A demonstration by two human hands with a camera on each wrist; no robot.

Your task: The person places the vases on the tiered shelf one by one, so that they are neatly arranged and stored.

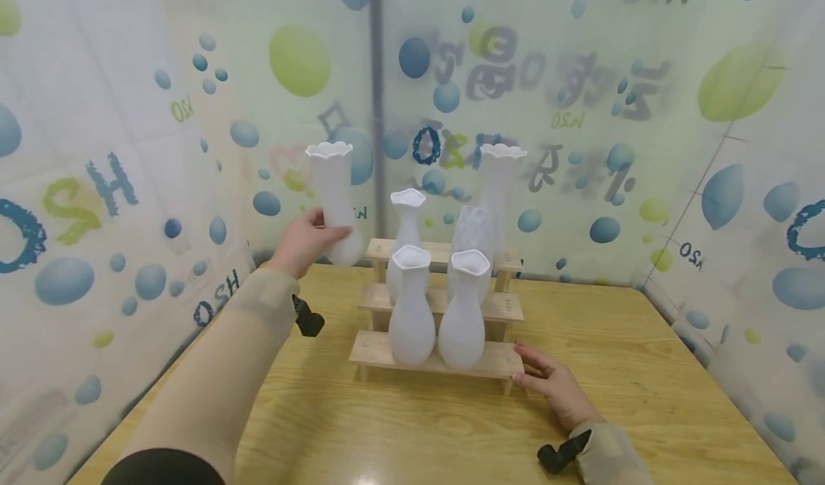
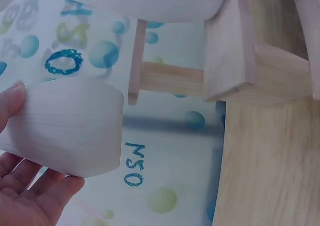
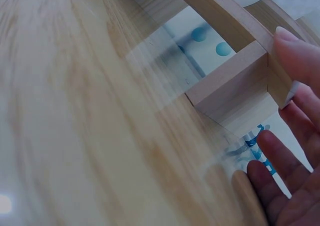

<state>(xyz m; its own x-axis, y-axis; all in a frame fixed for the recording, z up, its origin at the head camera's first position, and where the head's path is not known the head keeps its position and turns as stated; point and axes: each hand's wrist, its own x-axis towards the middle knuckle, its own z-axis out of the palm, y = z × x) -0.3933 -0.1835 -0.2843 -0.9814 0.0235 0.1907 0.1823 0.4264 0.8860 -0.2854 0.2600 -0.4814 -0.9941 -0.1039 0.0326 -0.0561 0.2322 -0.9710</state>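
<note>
In the head view my left hand (image 1: pixel 311 241) grips a tall white vase (image 1: pixel 335 191) with a scalloped rim. It is raised beside the left end of a three-step wooden stand (image 1: pixel 374 349). Its rounded lower part shows close up in the left wrist view, thumb on one side and fingers on the other. My right hand (image 1: pixel 556 386) holds the right end of the lowest step, thumb and forefinger at the board's corner; the other fingers (image 3: pixel 282 156) hang loosely below. Two white narrow-necked vases, one left (image 1: pixel 412 320) and one right (image 1: pixel 462 327), stand on that step.
Behind them stand a flared-neck vase (image 1: pixel 408 220) and a vase with a textured top (image 1: pixel 473 231). A scalloped vase (image 1: pixel 503 184) is at the top right. The stand sits on a wood-grain table (image 1: pixel 412 428), with patterned curtains (image 1: pixel 296 112) around its back and sides.
</note>
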